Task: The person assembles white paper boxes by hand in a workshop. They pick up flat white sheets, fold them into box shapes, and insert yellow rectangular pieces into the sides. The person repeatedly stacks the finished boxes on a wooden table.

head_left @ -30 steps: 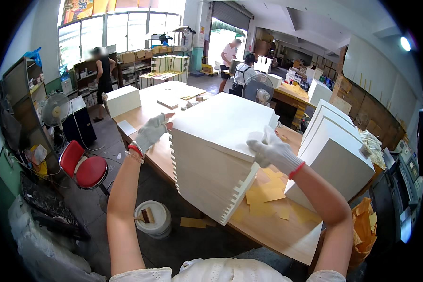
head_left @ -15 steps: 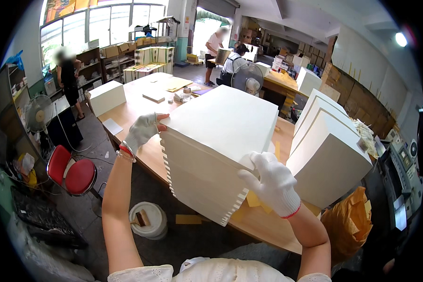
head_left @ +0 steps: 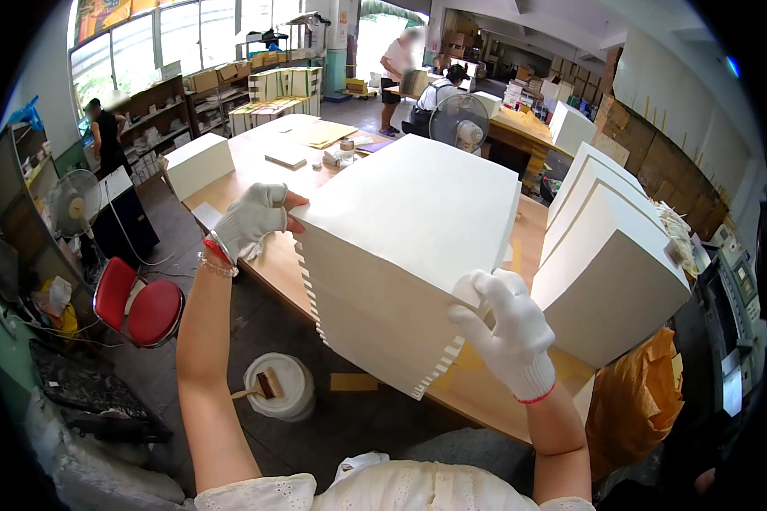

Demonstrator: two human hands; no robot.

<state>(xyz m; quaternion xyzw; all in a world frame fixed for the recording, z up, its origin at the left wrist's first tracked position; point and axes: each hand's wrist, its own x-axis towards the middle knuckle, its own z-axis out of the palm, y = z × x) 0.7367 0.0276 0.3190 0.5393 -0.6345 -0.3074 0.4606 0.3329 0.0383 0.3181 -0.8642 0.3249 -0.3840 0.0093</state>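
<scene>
A large white box (head_left: 418,200) stands in front of me on the wooden table. Down its near side hangs a white sheet (head_left: 375,298) with notched, toothed edges on both sides, reaching past the table edge. At the near left top corner my left hand (head_left: 260,220) pinches the sheet's edge; its glove leaves thumb and fingertip bare. My right hand (head_left: 507,328), in a white knitted glove with a red cuff line, closes its fingers on the sheet at the near right top corner. The fingertips there are partly hidden.
More white boxes (head_left: 609,255) stand at the right, beside a crumpled orange-brown bag (head_left: 635,404). Below the table is a white bucket (head_left: 291,400) with a brush (head_left: 268,383) across it. A red chair (head_left: 149,307) is at left; people work farther back.
The view has shifted a little. My right hand's fingers are more curled at the box's corner; my left hand stays at its corner.
</scene>
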